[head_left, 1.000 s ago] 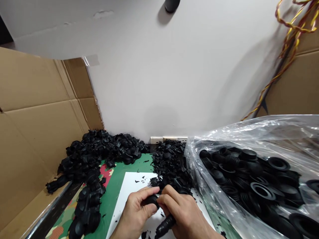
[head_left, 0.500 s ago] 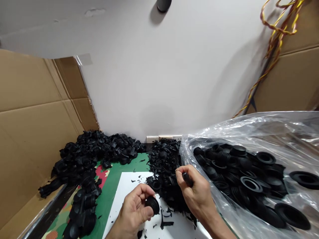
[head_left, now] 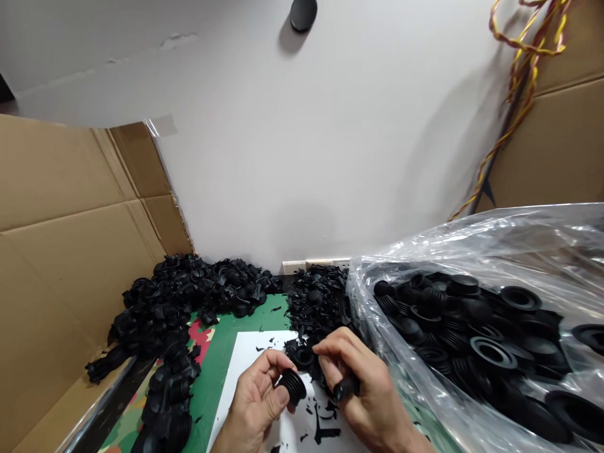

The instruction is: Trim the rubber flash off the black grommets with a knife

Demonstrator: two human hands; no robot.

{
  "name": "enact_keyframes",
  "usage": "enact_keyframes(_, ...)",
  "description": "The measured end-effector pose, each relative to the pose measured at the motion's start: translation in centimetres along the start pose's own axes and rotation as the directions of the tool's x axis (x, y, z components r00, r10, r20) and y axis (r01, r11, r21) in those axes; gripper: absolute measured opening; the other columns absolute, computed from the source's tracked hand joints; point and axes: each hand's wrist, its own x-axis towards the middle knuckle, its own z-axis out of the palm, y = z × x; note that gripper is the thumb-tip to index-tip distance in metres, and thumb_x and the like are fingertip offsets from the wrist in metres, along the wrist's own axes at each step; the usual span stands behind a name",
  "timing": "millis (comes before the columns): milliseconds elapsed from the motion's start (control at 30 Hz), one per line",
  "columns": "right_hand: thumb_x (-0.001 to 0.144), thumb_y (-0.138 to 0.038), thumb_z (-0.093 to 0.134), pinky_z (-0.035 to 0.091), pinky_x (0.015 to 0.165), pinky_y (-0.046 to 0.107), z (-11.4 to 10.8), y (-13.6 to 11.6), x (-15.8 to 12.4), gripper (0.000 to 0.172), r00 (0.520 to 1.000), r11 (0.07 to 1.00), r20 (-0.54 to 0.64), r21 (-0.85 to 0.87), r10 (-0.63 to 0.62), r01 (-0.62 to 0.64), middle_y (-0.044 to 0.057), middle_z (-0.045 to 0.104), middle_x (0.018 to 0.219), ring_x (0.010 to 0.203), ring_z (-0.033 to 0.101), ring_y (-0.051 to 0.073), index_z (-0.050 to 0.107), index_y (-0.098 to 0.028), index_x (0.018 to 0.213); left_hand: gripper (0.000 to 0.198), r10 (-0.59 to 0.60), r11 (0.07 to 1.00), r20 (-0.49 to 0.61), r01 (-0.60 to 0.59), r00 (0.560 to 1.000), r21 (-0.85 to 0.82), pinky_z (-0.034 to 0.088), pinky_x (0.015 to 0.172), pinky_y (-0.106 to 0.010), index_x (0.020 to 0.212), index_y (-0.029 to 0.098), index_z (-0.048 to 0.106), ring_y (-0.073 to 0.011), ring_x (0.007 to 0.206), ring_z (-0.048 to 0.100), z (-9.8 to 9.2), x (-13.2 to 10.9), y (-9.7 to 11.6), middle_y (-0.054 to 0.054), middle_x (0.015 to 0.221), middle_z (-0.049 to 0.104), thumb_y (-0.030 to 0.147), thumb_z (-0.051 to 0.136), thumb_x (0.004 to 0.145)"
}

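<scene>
My left hand is closed around a black ribbed rubber bellows, pinched between thumb and fingers above the white sheet. To the right, my right hand is curled round a short black cylindrical object whose kind I cannot make out. Its thumb and forefinger come together at the tip, a little apart from the bellows. Black rubber scraps are scattered on the sheet beneath the hands. Just behind the bellows lies another round black rubber piece.
At right, an open clear plastic bag holds many black bellows. Heaped black rubber parts line the back left, and a pile of trimmings sits at centre. Cardboard stands at left; a white wall rises behind.
My right hand has moved left and slightly down, nearer the bellows, and has turned so the cylindrical object points more toward me. My left hand keeps its hold. The whole view has shifted slightly.
</scene>
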Motion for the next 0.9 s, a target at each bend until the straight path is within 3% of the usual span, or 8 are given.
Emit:
enact_keyframes(167, 0.085, -0.01, 0.05, 0.045, 0.048, 0.022, 0.9, -0.5, -0.8, 0.015, 0.977, 0.988, 0.147, 0.003, -0.155, 0.156, 0.004, 0.057, 0.071, 0.056, 0.056, 0.013, 0.062, -0.017, 0.091, 0.029, -0.037, 0.999, -0.035, 0.036, 0.999, -0.023, 0.037, 0.059, -0.021, 0.085, 0.017, 0.066, -0.0126, 0.065, 0.048, -0.3, 0.0, -0.3, -0.001, 0.072, 0.056, 0.035, 0.078, 0.065)
enact_keyframes(300, 0.086, -0.008, 0.045, 0.044, 0.046, 0.02, 1.5, -0.7, -0.9, 0.019, 0.949, 0.956, 0.198, -0.113, -0.247, 0.272, 0.004, 0.059, 0.069, 0.053, 0.056, 0.012, 0.061, -0.016, 0.09, 0.03, -0.021, 0.996, -0.076, 0.027, 0.997, 0.084, 0.038, 0.057, -0.021, 0.085, 0.016, 0.068, -0.0123, 0.064, 0.046, -0.5, 0.0, -0.3, -0.001, 0.073, 0.058, 0.036, 0.078, 0.065)
enact_keyframes(533, 0.082, -0.003, 0.034, 0.037, 0.04, 0.021, 1.7, -0.7, -1.1, 0.028, 0.922, 0.894, 0.287, -0.288, -0.261, 0.343, 0.002, 0.054, 0.06, 0.045, 0.05, 0.012, 0.055, -0.018, 0.07, 0.025, 0.016, 0.979, -0.143, 0.013, 0.99, 0.203, 0.04, 0.055, -0.022, 0.077, 0.017, 0.07, -0.0136, 0.063, 0.05, -0.2, 0.2, 0.0, -0.001, 0.069, 0.062, 0.032, 0.08, 0.06)
enact_keyframes(800, 0.084, -0.006, 0.033, 0.035, 0.039, 0.022, 2.6, -0.5, -1.5, 0.026, 0.937, 0.873, 0.222, -0.357, -0.268, 0.334, 0.001, 0.051, 0.058, 0.043, 0.047, 0.013, 0.049, -0.02, 0.069, 0.026, -0.031, 0.983, -0.091, 0.046, 0.995, 0.175, 0.034, 0.052, -0.019, 0.082, 0.015, 0.07, -0.0098, 0.058, 0.045, -0.5, 0.1, -0.2, 0.0, 0.067, 0.061, 0.033, 0.078, 0.065)
enact_keyframes(900, 0.083, -0.006, 0.038, 0.037, 0.042, 0.022, 2.1, 0.1, -1.3, 0.021, 0.968, 0.892, 0.155, -0.379, -0.199, 0.244, 0.001, 0.052, 0.061, 0.045, 0.048, 0.013, 0.051, -0.019, 0.073, 0.026, -0.06, 0.992, -0.061, 0.066, 0.996, 0.111, 0.034, 0.053, -0.019, 0.08, 0.015, 0.069, -0.0096, 0.058, 0.047, -0.4, 0.0, -0.4, 0.0, 0.066, 0.061, 0.034, 0.079, 0.065)
